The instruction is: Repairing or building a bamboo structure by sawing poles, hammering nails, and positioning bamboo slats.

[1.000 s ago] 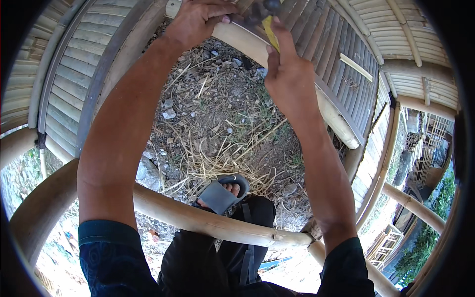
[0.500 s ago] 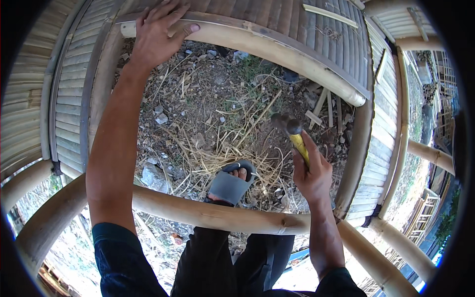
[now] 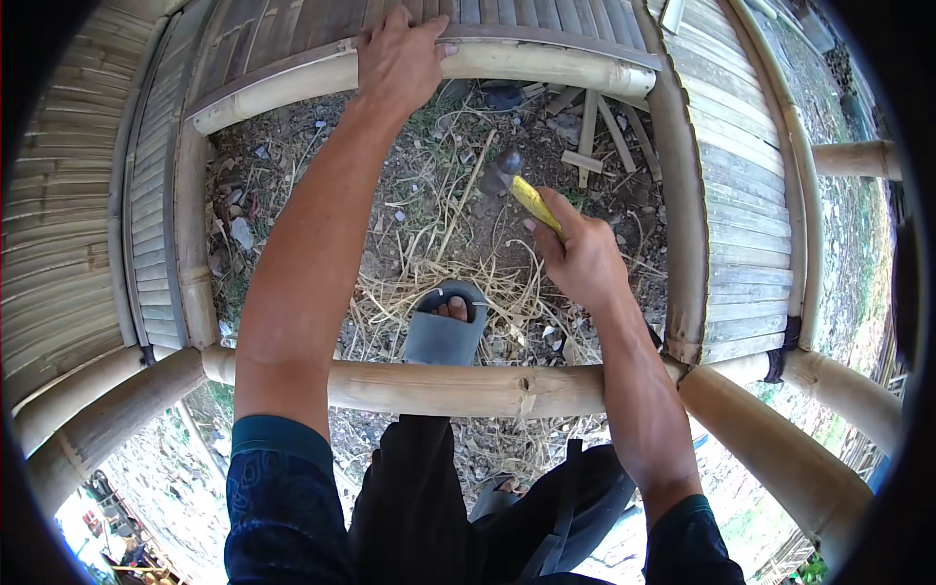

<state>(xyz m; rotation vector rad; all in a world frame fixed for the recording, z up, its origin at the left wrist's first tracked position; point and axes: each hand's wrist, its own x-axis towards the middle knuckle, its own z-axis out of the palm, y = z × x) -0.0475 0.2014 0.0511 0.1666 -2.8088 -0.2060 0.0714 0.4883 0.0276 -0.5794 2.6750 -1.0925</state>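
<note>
My left hand (image 3: 402, 64) rests on the far bamboo slats (image 3: 492, 12), at the thin flat bamboo strip (image 3: 556, 39) along their front edge. Its fingers are spread on top, with the thumb out to the right; no held object shows there. Just below the strip runs a thick round bamboo pole (image 3: 546, 64). In my right hand (image 3: 588, 255) is a hammer (image 3: 534, 203) with a yellow handle and a dark metal head. The hammer is held over the ground inside the frame, apart from the pole, its head slightly blurred.
A near bamboo pole (image 3: 458, 390) crosses below my forearms. Slatted panels stand left (image 3: 161, 224) and right (image 3: 746, 224). My sandaled foot (image 3: 447, 331) stands inside the frame among bamboo shavings (image 3: 522, 302). Several offcuts (image 3: 588, 136) lie at the far right.
My left hand has shifted right along the far edge. My right hand has carried the hammer forward and to the left. The whole view has turned and shifted.
</note>
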